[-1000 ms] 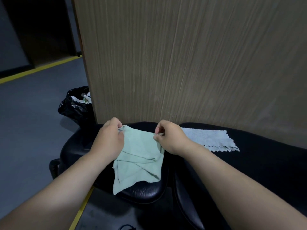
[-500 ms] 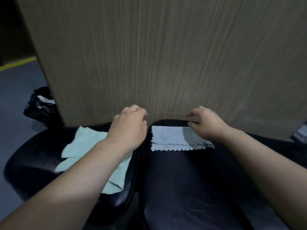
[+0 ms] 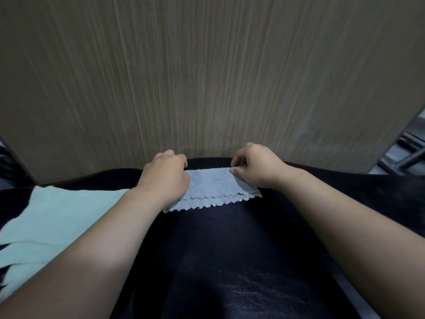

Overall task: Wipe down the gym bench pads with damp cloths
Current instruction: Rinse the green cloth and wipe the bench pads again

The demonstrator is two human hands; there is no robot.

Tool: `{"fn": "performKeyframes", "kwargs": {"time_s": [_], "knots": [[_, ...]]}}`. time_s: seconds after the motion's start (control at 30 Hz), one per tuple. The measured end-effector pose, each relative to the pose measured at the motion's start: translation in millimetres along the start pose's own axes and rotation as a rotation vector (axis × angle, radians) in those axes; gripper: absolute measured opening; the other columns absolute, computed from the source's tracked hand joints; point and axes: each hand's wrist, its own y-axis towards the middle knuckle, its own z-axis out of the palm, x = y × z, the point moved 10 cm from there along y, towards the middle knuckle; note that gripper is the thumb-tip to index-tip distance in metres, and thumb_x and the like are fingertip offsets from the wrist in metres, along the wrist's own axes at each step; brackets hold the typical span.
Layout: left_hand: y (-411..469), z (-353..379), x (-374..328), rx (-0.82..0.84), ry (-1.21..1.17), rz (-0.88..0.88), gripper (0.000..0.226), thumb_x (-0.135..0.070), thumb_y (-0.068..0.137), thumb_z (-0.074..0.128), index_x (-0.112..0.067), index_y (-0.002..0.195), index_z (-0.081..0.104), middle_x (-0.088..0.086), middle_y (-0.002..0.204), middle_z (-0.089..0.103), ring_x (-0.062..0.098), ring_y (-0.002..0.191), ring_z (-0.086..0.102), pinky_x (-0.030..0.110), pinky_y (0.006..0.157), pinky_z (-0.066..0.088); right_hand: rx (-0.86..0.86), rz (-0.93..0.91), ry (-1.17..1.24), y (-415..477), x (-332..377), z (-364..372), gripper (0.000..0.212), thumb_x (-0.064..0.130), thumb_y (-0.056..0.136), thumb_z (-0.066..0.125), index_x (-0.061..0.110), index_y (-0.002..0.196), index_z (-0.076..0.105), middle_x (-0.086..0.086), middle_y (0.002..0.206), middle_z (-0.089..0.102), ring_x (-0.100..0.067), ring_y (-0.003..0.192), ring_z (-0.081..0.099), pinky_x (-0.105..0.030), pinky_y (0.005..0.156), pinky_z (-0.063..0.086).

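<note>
A folded light-blue cloth with zigzag edges lies on the far end of the black bench pad. My left hand pinches its far left corner and covers its left part. My right hand pinches its far right corner. A pale green cloth lies spread on the left pad, partly under my left forearm.
A wood-grain panel stands upright right behind the pads. Dark metal frame parts show at the far right edge, and something black sits at the far left.
Both hands let go of the green cloth, moved right and took hold of the blue cloth's far corners. The view swung right and closer to the pad.
</note>
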Motion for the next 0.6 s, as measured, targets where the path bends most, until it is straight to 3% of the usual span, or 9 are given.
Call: {"fn": "performKeyframes", "kwargs": {"time_s": [0.2, 0.33, 0.47, 0.6], "knots": [[-7.3, -9.3, 0.7, -0.031, -0.022, -0.002, 0.006, -0.020, 0.090, 0.052, -0.019, 0.087, 0.057, -0.003, 0.092, 0.049, 0.019, 0.093, 0.051, 0.033, 0.072, 0.041, -0.036, -0.009, 0.079, -12.0, 3.7, -5.4, 0.006, 0.026, 0.089, 0.066, 0.020, 0.086, 0.065, 0.008, 0.088, 0.067, -0.014, 0.089, 0.061, -0.028, 0.080, 0.047], [-18.4, -27.6, -5.8, -0.098, -0.068, 0.041, 0.006, -0.021, 0.090, 0.053, -0.020, 0.084, 0.055, -0.005, 0.091, 0.053, 0.019, 0.090, 0.052, 0.039, 0.077, 0.045, -0.171, -0.021, 0.201, -33.5, 6.0, -27.6, 0.005, 0.023, 0.091, 0.065, 0.020, 0.089, 0.061, 0.009, 0.085, 0.068, -0.011, 0.083, 0.061, -0.026, 0.074, 0.044], [-38.3, -53.1, -15.5, -0.175, -0.211, 0.045, 0.006, -0.022, 0.090, 0.055, -0.021, 0.084, 0.055, -0.006, 0.074, 0.059, 0.021, 0.077, 0.057, 0.036, 0.068, 0.042, -0.221, -0.045, 0.261, -66.2, 9.7, -51.8, 0.003, 0.022, 0.092, 0.065, 0.022, 0.092, 0.062, 0.011, 0.085, 0.067, -0.006, 0.080, 0.059, -0.013, 0.069, 0.040], [-75.0, -75.3, -43.1, -0.262, -0.325, 0.093, 0.004, -0.021, 0.091, 0.058, -0.023, 0.088, 0.058, -0.010, 0.074, 0.062, 0.019, 0.075, 0.059, 0.037, 0.070, 0.047, -0.284, -0.007, 0.324, -110.4, 3.0, -79.9, 0.012, 0.017, 0.092, 0.064, 0.023, 0.102, 0.066, 0.013, 0.093, 0.068, -0.002, 0.088, 0.060, -0.014, 0.081, 0.044]]}}
